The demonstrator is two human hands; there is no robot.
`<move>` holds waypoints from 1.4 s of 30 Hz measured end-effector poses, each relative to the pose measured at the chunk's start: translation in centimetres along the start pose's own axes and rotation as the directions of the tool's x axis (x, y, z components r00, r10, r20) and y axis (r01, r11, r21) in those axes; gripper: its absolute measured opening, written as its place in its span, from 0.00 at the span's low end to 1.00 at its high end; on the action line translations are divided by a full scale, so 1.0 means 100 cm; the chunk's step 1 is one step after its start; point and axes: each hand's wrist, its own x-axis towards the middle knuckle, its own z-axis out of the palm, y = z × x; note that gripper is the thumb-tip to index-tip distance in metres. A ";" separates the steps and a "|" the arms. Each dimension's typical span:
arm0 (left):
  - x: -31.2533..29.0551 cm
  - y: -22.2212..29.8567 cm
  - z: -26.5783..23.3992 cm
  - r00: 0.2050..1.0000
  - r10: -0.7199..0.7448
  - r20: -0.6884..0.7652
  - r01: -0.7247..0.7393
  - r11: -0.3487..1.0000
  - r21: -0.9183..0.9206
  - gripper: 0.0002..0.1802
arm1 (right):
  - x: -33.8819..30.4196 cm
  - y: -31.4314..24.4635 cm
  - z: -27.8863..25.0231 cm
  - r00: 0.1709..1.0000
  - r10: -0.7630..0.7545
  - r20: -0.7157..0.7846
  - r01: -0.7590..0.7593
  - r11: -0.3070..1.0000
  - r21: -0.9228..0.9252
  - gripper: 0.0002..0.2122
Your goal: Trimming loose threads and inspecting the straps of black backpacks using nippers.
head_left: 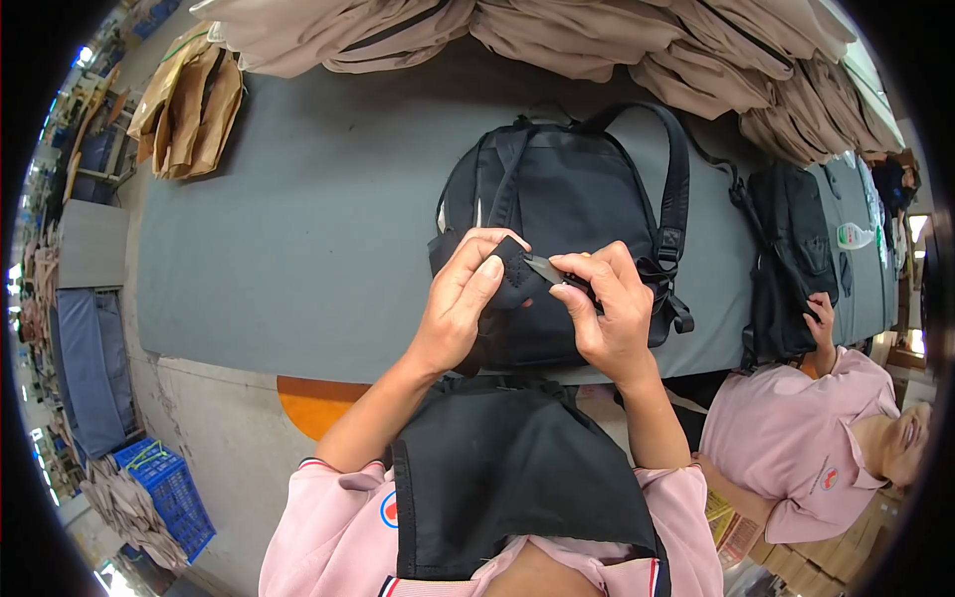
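Note:
A black backpack lies on the grey table in front of me, its shoulder strap looping off the far right side. Over its lower half, my left hand pinches a folded black stitched tab between thumb and fingers. Close by on the right, my right hand grips small thread snips, pointed grey blades toward the left. Their tips meet the edge of the tab. Most of the snips' handle is hidden in my fingers.
Beige fabric bags are piled along the far edge of the grey table. Brown paper pieces lie far left. At right, a co-worker in a pink shirt touches another black backpack. A blue crate stands lower left.

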 end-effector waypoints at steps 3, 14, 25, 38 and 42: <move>0.000 -0.002 -0.002 1.000 -0.016 -0.010 0.016 1.000 -0.021 0.15 | -0.003 0.004 0.001 0.999 -0.021 -0.028 0.020 0.999 -0.032 0.11; 0.002 -0.001 -0.003 0.999 -0.005 -0.039 0.008 0.997 0.078 0.14 | -0.001 -0.002 0.004 0.996 0.057 -0.071 -0.053 0.997 0.058 0.08; 0.100 0.019 -0.082 0.935 0.352 -0.042 -0.225 0.682 0.696 0.11 | -0.032 0.028 0.027 0.866 0.456 0.204 -0.498 0.821 0.278 0.08; -0.037 -0.061 -0.180 0.905 0.075 -0.419 0.323 0.519 0.791 0.24 | -0.017 0.014 0.067 0.844 0.230 0.485 -0.379 0.896 0.234 0.08; -0.090 -0.034 -0.167 0.817 0.076 -0.571 0.571 0.029 0.820 0.29 | -0.002 -0.001 0.086 0.727 0.179 0.663 -0.376 0.911 0.166 0.09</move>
